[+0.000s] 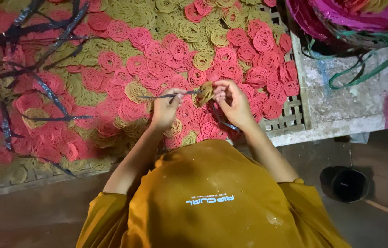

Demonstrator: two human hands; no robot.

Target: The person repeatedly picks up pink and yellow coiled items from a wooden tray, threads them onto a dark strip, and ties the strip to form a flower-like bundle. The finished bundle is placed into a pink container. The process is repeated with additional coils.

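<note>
I see left hand (165,106) pinching a dark strip (166,96), right hand (231,102) closed on a yellow coil (205,92) above the bamboo rack (290,115); brittle coil may snap if threaded hard.

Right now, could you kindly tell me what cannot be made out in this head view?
- Left hand: its palm is turned away; the grip on the thin dark strip is unclear.
- Right hand: its fingers hide part of the yellow coiled noodle disc.
- Round woven basket: cut off by the top edge.
- Black round bucket: its inside is too dark.
</note>
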